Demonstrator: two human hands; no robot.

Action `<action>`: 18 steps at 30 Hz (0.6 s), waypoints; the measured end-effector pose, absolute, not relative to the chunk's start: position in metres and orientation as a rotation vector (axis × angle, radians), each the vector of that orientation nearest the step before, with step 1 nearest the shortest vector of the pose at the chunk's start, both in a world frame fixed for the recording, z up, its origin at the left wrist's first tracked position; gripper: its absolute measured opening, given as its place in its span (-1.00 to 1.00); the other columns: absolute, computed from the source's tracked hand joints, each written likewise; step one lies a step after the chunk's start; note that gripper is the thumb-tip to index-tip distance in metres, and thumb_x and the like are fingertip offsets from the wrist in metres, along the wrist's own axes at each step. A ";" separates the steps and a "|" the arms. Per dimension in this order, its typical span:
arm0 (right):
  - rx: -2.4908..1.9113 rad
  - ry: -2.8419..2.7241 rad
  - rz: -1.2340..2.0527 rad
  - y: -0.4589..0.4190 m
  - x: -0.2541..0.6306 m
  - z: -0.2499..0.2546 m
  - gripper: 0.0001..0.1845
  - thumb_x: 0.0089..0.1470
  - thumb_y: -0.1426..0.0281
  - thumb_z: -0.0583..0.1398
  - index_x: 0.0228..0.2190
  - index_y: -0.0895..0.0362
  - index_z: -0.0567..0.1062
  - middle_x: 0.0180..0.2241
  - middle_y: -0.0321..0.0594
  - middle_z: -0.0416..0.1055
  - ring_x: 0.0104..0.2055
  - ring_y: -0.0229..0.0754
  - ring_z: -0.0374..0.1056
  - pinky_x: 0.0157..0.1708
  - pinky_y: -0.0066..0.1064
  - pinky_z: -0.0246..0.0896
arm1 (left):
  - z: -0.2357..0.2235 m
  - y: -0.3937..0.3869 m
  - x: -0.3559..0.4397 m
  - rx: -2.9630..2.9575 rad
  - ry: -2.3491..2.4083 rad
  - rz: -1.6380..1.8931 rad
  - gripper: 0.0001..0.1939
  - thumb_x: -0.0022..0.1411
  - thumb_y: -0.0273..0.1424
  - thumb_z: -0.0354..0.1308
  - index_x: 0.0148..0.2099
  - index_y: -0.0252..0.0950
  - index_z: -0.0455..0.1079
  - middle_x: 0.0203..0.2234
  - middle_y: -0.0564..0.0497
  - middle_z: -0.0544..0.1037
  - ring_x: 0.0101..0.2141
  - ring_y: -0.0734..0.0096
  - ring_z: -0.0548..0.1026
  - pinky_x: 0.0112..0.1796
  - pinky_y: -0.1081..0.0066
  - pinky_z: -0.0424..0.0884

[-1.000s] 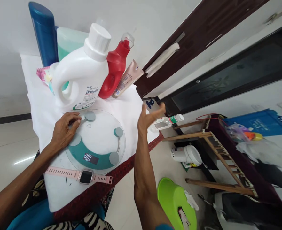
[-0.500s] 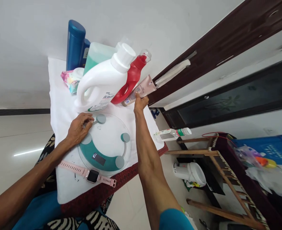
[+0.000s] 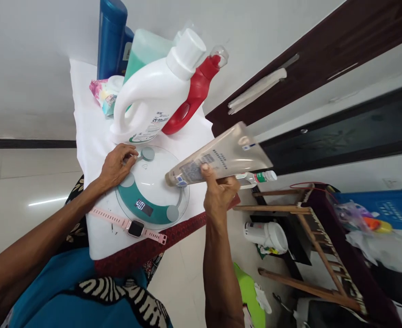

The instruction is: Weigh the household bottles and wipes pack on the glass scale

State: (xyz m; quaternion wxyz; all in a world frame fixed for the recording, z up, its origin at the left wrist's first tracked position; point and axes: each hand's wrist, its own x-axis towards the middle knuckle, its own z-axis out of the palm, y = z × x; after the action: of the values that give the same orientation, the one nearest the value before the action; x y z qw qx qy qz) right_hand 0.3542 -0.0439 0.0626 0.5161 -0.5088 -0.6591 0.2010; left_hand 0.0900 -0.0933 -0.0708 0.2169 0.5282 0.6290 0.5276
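Note:
My right hand [image 3: 218, 193] grips a beige-pink squeeze tube [image 3: 221, 155], thumb on its printed side. The tube is tilted over the right part of a round glass scale [image 3: 160, 182], its cap end low and its flat end up to the right. Lit digits show on the scale's display [image 3: 144, 207]. At the scale's left rim rests my left hand [image 3: 119, 166], its fingers curled on the edge. In front of the scale lies a pink-strapped smartwatch [image 3: 135, 228]. Just behind it stands a white detergent jug [image 3: 153, 100].
Behind the jug are a red bottle [image 3: 194, 95], a green-liquid bottle [image 3: 142, 50], a blue bottle [image 3: 110, 41] and a colourful pouch [image 3: 105, 95]. A clear bottle [image 3: 259, 177] with a green label stands at the right edge. Beyond are a wooden frame [image 3: 313, 241] and a white bucket [image 3: 269, 237].
My right hand, empty a second ago, reached the tube beside the red bottle, took hold of it and brought it over the scale. My left hand stays at the scale's rim. The view has shifted.

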 end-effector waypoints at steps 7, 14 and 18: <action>-1.214 -1.653 0.681 -0.070 0.331 0.040 -0.61 0.11 0.00 0.46 -0.34 0.08 0.71 -0.30 -0.15 0.71 -0.20 0.00 0.62 -0.05 -0.06 0.59 | -0.071 -0.093 0.089 1.475 1.754 1.451 -0.73 0.40 -0.27 0.15 -0.06 -0.26 0.63 0.07 -0.17 0.66 -0.04 0.16 0.62 0.01 0.09 0.60; -1.204 -1.736 0.830 -0.082 0.346 0.032 -0.51 0.10 0.02 0.48 -0.08 0.07 0.64 -0.12 -0.09 0.71 -0.03 0.03 0.64 0.06 -0.06 0.58 | -0.070 -0.093 0.089 1.475 1.757 1.460 -0.74 0.38 -0.26 0.14 -0.08 -0.24 0.62 0.05 -0.17 0.67 -0.04 0.12 0.63 -0.01 0.08 0.61; -1.174 -1.602 0.778 -0.090 0.367 0.016 -0.41 0.27 -0.13 0.28 0.07 0.05 0.54 -0.03 -0.06 0.65 0.03 0.01 0.61 -0.08 -0.15 0.60 | -0.069 -0.092 0.088 1.481 1.753 1.447 -0.74 0.38 -0.28 0.14 -0.08 -0.25 0.62 0.07 -0.18 0.67 -0.04 0.13 0.63 -0.02 0.10 0.61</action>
State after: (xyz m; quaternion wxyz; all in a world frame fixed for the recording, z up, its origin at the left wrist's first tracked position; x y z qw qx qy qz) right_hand 0.3674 -0.0896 0.0159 0.4832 -0.4820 -0.6575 0.3193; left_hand 0.0878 -0.0921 -0.0688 0.2127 0.5334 0.6314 0.5212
